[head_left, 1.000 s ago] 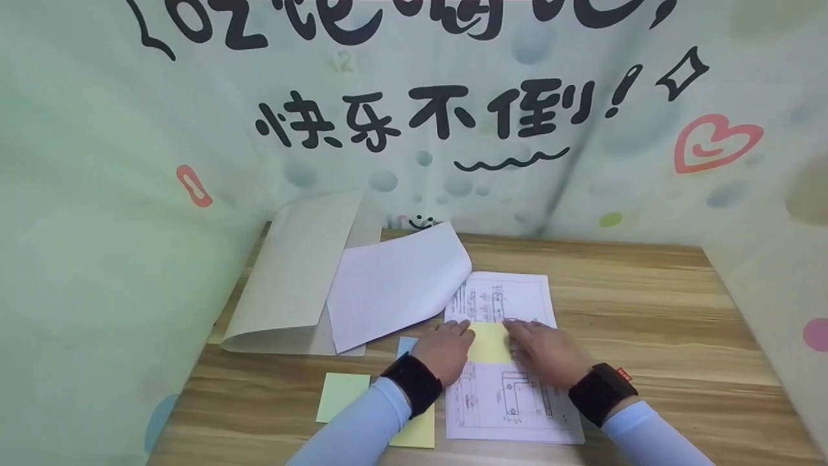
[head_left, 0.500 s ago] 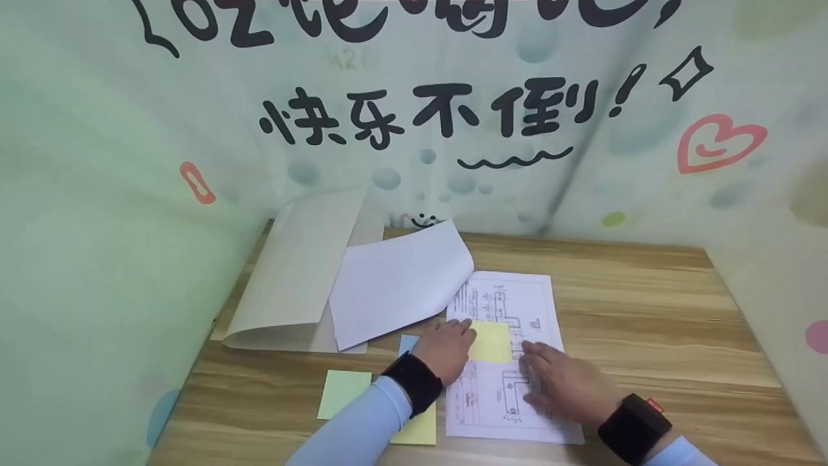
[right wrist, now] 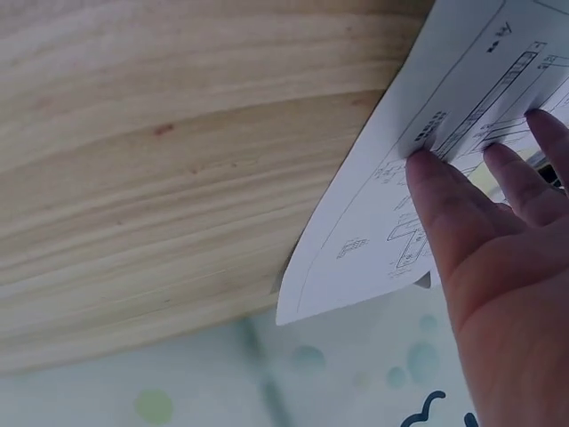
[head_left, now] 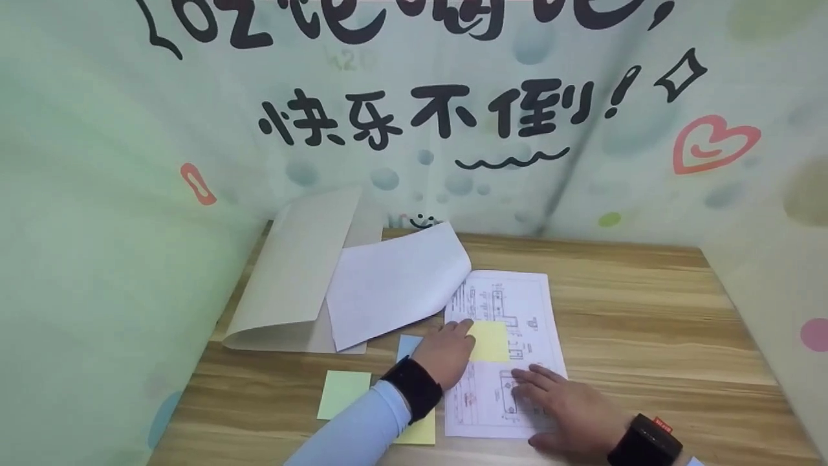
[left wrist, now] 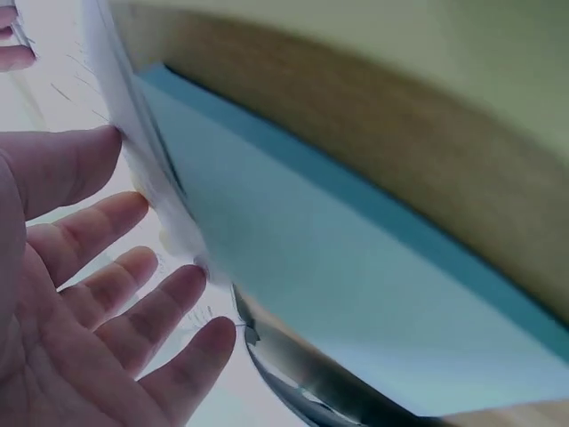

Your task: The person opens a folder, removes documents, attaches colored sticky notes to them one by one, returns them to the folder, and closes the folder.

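A sheet printed with line drawings (head_left: 501, 291) lies on the wooden table, with a square yellow sticky note (head_left: 490, 342) on its middle left. My left hand (head_left: 444, 353) lies at the sheet's left edge, fingertips on the note's left side. In the left wrist view its fingers are spread and relaxed beside a blue sticky note pad (left wrist: 338, 240). My right hand (head_left: 576, 411) rests on the lower right of the sheet with fingers extended. The right wrist view shows its fingertips (right wrist: 422, 165) touching the printed paper. Neither hand holds anything.
A green sticky note pad (head_left: 344, 395) lies left of my left forearm, and a yellow pad (head_left: 417, 430) is partly under it. A curved blank white sheet (head_left: 398, 285) sticks out of a half-open cream folder (head_left: 297, 265) at the back left. A printed cloth backdrop (head_left: 414, 175) stands behind the table.
My right hand has left the yellow note's right side and moved down and right across the printed sheet. My left hand has stayed in place.
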### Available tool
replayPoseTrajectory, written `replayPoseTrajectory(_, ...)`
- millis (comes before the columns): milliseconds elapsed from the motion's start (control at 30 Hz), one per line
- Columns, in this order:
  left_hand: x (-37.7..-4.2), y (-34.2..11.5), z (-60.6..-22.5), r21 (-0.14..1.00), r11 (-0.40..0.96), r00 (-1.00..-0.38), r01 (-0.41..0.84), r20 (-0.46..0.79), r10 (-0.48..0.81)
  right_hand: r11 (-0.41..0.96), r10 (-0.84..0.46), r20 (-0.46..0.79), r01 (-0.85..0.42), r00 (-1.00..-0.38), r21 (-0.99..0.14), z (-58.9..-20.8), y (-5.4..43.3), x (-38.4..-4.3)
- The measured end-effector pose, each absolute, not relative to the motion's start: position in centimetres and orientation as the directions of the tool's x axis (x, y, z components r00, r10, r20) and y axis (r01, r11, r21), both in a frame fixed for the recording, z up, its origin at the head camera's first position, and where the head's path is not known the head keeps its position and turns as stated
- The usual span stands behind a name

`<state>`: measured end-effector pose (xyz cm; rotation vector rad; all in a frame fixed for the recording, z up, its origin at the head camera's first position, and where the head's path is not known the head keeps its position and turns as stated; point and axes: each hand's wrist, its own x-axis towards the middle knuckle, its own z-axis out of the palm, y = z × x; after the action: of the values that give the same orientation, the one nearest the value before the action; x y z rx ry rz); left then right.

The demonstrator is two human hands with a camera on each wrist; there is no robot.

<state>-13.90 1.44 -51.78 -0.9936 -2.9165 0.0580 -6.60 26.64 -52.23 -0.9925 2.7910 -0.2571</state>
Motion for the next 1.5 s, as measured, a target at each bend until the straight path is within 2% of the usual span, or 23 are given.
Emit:
replayPoseTrajectory(133, -12.6, 1.9, -51.3, -0.027, 0.745, -0.745, 0.667, 0.005, 0.667, 0.730, -0.671, -0.068, -0.642, -0.738, -0.232, -52.2, 27.0, -6.8)
replayPoseTrajectory(333, -9.9, 2.7, -51.1, 0.134, 0.663, -0.649, 0.737, -0.135, 0.749, 0.708, -0.686, -0.070, -0.643, -0.724, -0.293, -51.9, 27.8, -7.2)
replayPoseTrajectory(500, -8.5, 3.6, -51.6, 0.082, 0.618, -0.603, 0.782, -0.152, 0.783, 0.682, -0.709, -0.055, -0.663, -0.703, -0.310, -51.7, 28.2, -7.4)
replayPoseTrajectory(667, -8.1, 4.1, -52.0, 0.047, 0.598, -0.588, 0.800, -0.138, 0.797, 0.631, -0.746, 0.006, -0.709, -0.666, -0.314, -51.5, 28.3, -7.7)
replayPoseTrajectory(800, -8.0, 4.1, -51.8, 0.065, 0.609, -0.603, 0.791, -0.090, 0.793, 0.604, -0.763, 0.047, -0.737, -0.644, -0.303, -51.4, 28.3, -7.8)
replayPoseTrajectory(900, -8.3, 4.0, -51.7, 0.090, 0.624, -0.621, 0.776, -0.064, 0.781, 0.627, -0.736, 0.088, -0.725, -0.671, -0.287, -51.4, 28.3, -7.8)
replayPoseTrajectory(1033, -9.0, 3.8, -51.5, 0.184, 0.661, -0.657, 0.727, -0.093, 0.748, 0.680, -0.659, 0.266, -0.709, -0.703, -0.188, -51.4, 28.2, -8.0)
replayPoseTrajectory(1100, -9.5, 3.7, -51.2, 0.260, 0.686, -0.682, 0.679, -0.124, 0.721, 0.693, -0.622, 0.394, -0.710, -0.676, -0.125, -51.2, 28.2, -8.2)
replayPoseTrajectory(1200, -10.2, 3.4, -51.0, 0.381, 0.715, -0.721, 0.587, -0.155, 0.675, 0.675, -0.584, 0.568, -0.736, -0.580, -0.056, -50.9, 28.2, -8.6)
replayPoseTrajectory(1333, -10.9, 2.5, -50.9, 0.491, 0.705, -0.754, 0.511, -0.137, 0.643, 0.634, -0.557, 0.697, -0.774, -0.451, 0.007, -50.9, 28.2, -8.8)
replayPoseTrajectory(1433, -11.4, 1.7, -50.8, 0.567, 0.682, -0.778, 0.463, -0.109, 0.618, 0.621, -0.567, 0.709, -0.783, -0.420, 0.033, -51.5, 28.2, -8.7)
replayPoseTrajectory(1500, -11.8, 1.2, -50.8, 0.613, 0.669, -0.800, 0.421, -0.097, 0.592, 0.628, -0.589, 0.670, -0.778, -0.452, 0.026, -52.1, 28.2, -8.6)
